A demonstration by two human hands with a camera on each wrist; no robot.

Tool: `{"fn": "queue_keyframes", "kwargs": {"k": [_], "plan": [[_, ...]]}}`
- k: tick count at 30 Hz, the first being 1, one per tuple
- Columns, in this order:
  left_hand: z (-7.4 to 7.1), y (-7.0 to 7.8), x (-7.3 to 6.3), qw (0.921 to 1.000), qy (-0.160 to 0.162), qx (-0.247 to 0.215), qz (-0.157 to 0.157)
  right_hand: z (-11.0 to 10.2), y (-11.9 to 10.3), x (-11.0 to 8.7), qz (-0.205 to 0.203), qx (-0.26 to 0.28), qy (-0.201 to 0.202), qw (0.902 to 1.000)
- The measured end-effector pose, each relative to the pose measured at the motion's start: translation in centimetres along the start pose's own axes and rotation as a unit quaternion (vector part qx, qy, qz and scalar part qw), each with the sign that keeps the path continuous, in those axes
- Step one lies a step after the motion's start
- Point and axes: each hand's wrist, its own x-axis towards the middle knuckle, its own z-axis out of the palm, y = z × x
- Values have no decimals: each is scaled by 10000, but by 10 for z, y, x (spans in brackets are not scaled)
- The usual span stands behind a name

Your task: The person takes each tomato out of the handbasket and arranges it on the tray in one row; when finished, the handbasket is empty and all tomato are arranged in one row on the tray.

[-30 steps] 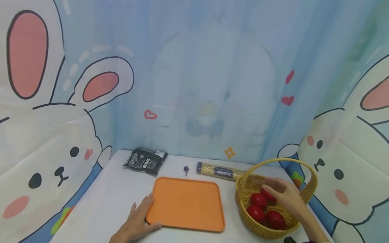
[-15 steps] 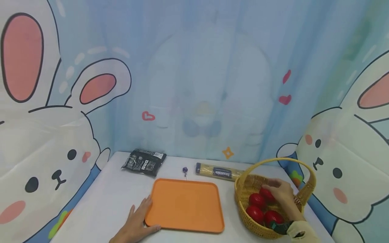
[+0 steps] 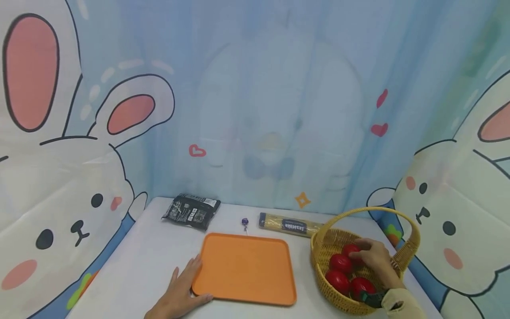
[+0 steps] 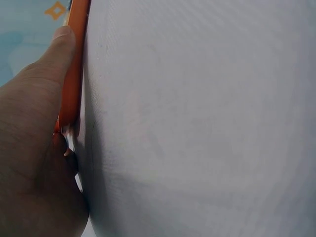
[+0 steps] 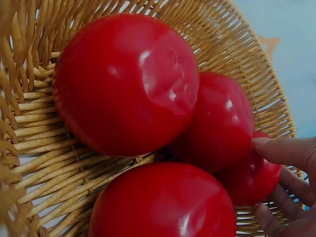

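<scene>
My left hand (image 3: 177, 292) rests at the near left corner of an orange tray (image 3: 245, 270), fingers along its left side and thumb against the front edge. In the left wrist view the thumb lies along the rim of the tray (image 4: 74, 74). My right hand (image 3: 376, 259) reaches into a yellow wicker basket (image 3: 334, 302) and holds the farthest red apple (image 3: 350, 249). Its thumb presses one side of that apple (image 5: 252, 180) in the right wrist view, with the other fingers around the opposite side. Three more shiny red apples (image 5: 126, 84) lie beside it in the basket.
Behind the tray are a black packet (image 3: 191, 212), a small purple-wrapped lollipop (image 3: 245, 221) and a pack of spaghetti (image 3: 291, 224). The basket's tall handle (image 3: 370, 208) arches over the apples. A rabbit-print curtain (image 3: 255, 110) encloses the white table (image 3: 139, 257).
My right hand has lowered into the basket and its fingers have come around the far apple. The left hand and tray have stayed in place.
</scene>
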Motion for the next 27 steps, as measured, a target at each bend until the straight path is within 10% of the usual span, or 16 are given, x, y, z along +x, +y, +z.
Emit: {"fn": "queue_keyframes", "kwargs": {"k": [10,27], "plan": [[-5,7,-2,9994,-221,-27,-282,5,-5,1,-3,-249,-233,9994],[1,2,-2,9999,3,-73,117,-10,-2,-1,-128,-940,-552,9940]]}}
